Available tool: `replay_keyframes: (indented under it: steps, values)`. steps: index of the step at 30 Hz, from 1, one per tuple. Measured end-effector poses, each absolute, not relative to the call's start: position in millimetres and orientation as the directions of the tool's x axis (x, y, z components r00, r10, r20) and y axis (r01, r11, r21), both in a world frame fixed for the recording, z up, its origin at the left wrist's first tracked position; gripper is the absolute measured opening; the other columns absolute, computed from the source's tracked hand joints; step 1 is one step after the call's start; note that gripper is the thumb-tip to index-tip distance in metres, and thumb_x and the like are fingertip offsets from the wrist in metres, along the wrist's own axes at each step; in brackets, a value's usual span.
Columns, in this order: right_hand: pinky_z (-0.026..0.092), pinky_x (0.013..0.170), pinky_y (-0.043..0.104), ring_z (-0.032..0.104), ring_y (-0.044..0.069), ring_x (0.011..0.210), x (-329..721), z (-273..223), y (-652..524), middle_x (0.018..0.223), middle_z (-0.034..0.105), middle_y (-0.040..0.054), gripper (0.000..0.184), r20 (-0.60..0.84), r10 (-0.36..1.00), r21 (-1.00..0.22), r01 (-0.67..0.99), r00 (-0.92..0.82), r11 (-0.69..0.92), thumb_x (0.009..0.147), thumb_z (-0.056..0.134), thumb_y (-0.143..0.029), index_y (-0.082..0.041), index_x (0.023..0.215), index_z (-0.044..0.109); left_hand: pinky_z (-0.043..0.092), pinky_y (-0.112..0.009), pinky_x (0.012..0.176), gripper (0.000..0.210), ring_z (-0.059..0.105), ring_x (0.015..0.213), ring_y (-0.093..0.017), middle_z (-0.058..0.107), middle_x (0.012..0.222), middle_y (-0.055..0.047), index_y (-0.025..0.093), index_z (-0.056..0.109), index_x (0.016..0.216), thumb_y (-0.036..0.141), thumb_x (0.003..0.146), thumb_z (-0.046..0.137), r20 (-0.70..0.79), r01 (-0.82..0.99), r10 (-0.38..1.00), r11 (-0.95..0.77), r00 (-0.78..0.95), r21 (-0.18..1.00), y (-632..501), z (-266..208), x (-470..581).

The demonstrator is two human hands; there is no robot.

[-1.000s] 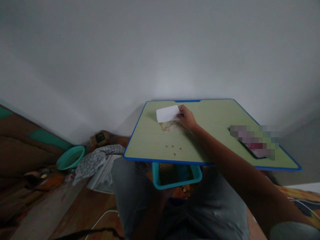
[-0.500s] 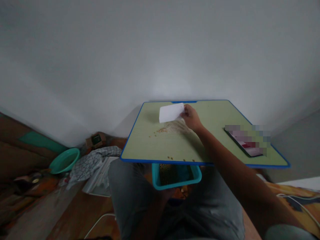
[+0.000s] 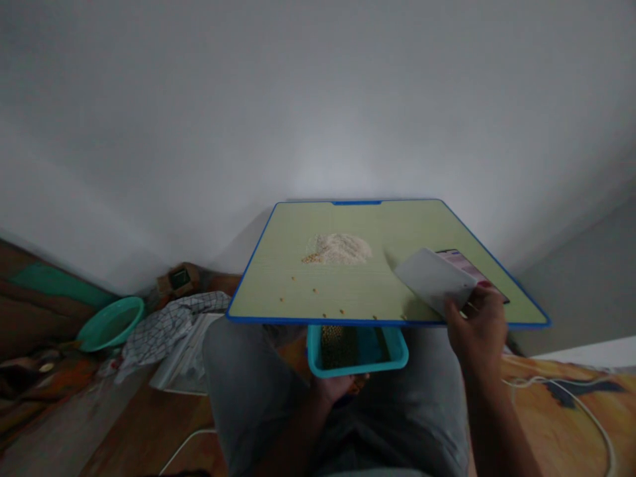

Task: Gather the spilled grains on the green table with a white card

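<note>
Fingers point(image 3: 460, 308) of the right hand point(image 3: 474, 328) pinch the white card point(image 3: 434, 279), now pulled back from the grain pile point(image 3: 338, 249) to the table point(image 3: 278, 265) edge, while the left hand point(image 3: 334, 387) grips the blue tub point(image 3: 358, 349) under it.

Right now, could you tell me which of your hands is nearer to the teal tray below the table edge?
Left. The left hand holds the teal tray from beneath, touching it. The right hand is off to the tray's right, gripping a white card over the table.
</note>
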State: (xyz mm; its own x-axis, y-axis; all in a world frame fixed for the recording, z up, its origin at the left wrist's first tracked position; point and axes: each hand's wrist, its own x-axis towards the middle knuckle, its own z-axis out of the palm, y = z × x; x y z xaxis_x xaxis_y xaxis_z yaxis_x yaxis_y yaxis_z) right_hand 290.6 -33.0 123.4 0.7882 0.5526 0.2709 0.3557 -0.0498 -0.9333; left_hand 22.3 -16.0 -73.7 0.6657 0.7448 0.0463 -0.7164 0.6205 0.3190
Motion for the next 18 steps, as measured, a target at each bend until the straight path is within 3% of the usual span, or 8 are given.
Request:
replay_keyframes:
  steps: [2,3,6,8,15,18]
  values:
    - [0.060,0.071,0.040,0.070,0.023,0.081,286,121,-45,0.102,0.067,0.0092,0.058,0.262,0.554,-0.929,0.362,0.790,-0.076,0.068,0.076,-0.039,-0.020,0.116,0.051,0.058,-0.056,0.087,0.086,0.062,0.130,-0.040,0.058,0.151,-0.015,0.027,0.070,0.142,0.077,0.099,0.015,0.049,-0.708,0.734,0.633,0.677,0.313,-17,-72,28]
    - [0.059,0.070,0.038,0.070,0.023,0.080,283,122,-50,0.103,0.067,0.0093,0.063,0.257,0.561,-0.928,0.363,0.787,-0.085,0.069,0.077,-0.038,-0.020,0.122,0.050,0.058,-0.056,0.087,0.085,0.063,0.129,-0.040,0.059,0.151,-0.015,0.027,0.071,0.140,0.077,0.098,0.017,0.045,-0.697,0.724,0.643,0.688,0.316,-18,-69,31]
    - [0.059,0.067,0.037,0.071,0.024,0.077,276,127,-59,0.102,0.068,0.0098,0.077,0.235,0.592,-0.912,0.386,0.771,-0.141,0.071,0.078,-0.038,-0.018,0.139,0.046,0.063,-0.049,0.082,0.067,0.066,0.124,-0.038,0.065,0.143,-0.010,0.027,0.076,0.133,0.075,0.093,0.049,0.029,-0.656,0.688,0.677,0.725,0.334,-20,-54,43]
    - [0.059,0.065,0.038,0.071,0.024,0.073,271,130,-62,0.100,0.069,0.0098,0.082,0.224,0.606,-0.894,0.408,0.763,-0.183,0.074,0.077,-0.040,-0.018,0.146,0.045,0.064,-0.047,0.080,0.061,0.070,0.115,-0.035,0.068,0.138,-0.008,0.027,0.076,0.132,0.070,0.092,0.059,-0.016,-0.634,0.679,0.692,0.734,0.345,-22,-40,52]
    - [0.058,0.061,0.033,0.069,0.022,0.070,252,134,-63,0.088,0.062,0.0031,0.074,0.250,0.702,-0.876,0.465,0.667,-0.130,0.081,0.070,-0.041,-0.019,0.149,0.052,0.066,-0.043,0.070,0.071,0.072,0.111,-0.037,0.072,0.130,-0.004,0.031,0.081,0.120,0.082,0.069,0.075,-0.161,-0.599,0.685,0.709,0.710,0.372,-23,-6,63]
    - [0.057,0.058,0.031,0.064,0.019,0.064,246,133,-60,0.081,0.057,-0.0004,0.074,0.251,0.735,-0.882,0.461,0.630,-0.094,0.082,0.068,-0.039,-0.017,0.150,0.052,0.066,-0.046,0.073,0.074,0.072,0.108,-0.038,0.073,0.128,-0.008,0.027,0.080,0.122,0.081,0.072,0.074,-0.159,-0.585,0.665,0.728,0.730,0.358,-22,-10,60]
